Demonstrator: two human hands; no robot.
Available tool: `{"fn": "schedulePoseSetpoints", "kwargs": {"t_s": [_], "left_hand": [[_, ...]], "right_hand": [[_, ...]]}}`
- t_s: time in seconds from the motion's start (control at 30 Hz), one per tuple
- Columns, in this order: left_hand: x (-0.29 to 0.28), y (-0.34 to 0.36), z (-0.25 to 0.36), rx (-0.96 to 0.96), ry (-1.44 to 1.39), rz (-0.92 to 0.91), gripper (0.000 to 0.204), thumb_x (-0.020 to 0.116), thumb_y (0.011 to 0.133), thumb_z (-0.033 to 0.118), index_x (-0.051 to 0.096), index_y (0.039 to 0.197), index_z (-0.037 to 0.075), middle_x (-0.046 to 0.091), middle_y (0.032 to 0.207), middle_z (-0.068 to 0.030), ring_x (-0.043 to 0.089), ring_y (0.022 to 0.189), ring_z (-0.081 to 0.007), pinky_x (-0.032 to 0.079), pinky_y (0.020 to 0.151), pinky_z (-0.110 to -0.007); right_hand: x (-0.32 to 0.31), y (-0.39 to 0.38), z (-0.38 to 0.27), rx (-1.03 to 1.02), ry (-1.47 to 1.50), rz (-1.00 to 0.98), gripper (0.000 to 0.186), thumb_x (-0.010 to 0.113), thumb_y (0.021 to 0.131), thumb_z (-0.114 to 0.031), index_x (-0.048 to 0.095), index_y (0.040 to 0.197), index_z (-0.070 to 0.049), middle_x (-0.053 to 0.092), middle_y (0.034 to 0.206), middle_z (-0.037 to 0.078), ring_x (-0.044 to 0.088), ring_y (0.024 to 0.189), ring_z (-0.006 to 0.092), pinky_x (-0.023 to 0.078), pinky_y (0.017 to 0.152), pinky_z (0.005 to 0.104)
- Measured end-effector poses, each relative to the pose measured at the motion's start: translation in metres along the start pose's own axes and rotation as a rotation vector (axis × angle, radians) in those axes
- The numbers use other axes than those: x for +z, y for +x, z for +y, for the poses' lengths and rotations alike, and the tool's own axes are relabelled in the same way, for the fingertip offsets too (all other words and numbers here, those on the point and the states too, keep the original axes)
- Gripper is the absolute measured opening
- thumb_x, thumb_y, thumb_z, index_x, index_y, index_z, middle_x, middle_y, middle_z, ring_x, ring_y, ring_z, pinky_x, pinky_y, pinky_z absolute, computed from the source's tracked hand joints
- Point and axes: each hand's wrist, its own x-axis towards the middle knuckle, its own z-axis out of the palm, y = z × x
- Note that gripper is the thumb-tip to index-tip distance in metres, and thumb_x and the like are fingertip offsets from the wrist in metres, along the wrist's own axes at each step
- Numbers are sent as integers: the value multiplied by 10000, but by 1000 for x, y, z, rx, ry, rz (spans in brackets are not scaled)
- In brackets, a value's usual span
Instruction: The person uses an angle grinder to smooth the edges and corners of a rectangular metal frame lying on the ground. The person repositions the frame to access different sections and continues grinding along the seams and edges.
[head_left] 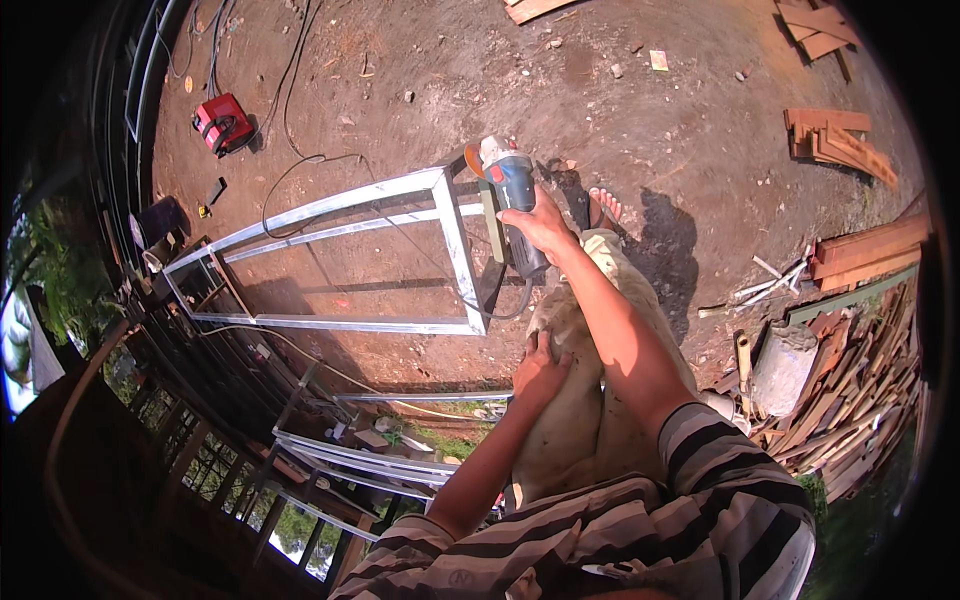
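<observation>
My right hand [535, 225] is wrapped round a grey and dark angle grinder [513, 178] with an orange disc [476, 158] at its upper end. The disc is at the upper right corner of a pale metal frame [455, 250]; whether it touches the metal I cannot tell. A green strip [490, 220] is beside the grinder, and a cable loops down from its tail. My left hand [540, 370] rests on my beige trouser leg with its fingers apart, holding nothing.
A red machine [235, 115] with cables sits on the dirt ground [430, 70] at upper left. Timber offcuts [830, 130] and a large scrap-wood pile [850, 390] lie at right, beside a pale sack [785, 365]. More metal frames [360, 455] stand at lower left.
</observation>
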Motion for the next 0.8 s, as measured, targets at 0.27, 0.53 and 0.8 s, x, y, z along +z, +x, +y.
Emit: {"fn": "schedulePoseSetpoints", "kwargs": {"t_s": [0.27,0.53,0.8], "left_hand": [[15,48,26,77,111,-24,771,675,927,466,395,1577,160,399,1605,-248,583,1317,-478,500,1051,-618],[-5,72,26,126,245,-64,723,692,905,441,451,1498,105,477,1512,-256,606,1250,-503,570,949,-594],[-2,86,-6,153,301,-91,670,650,932,412,483,1486,76,430,1585,-265,598,1269,-490,562,987,-563]], "right_hand": [[23,23,-7,66,11,-78,1077,861,760,-327,294,1568,103,491,1512,296,508,1408,348,421,1153,394],[37,98,41,150,-39,94,677,858,770,-257,575,1325,7,698,1161,132,674,1050,233,538,907,377],[57,74,54,117,186,15,1027,894,750,-354,386,1525,88,544,1466,289,565,1352,348,471,1106,402]]}}
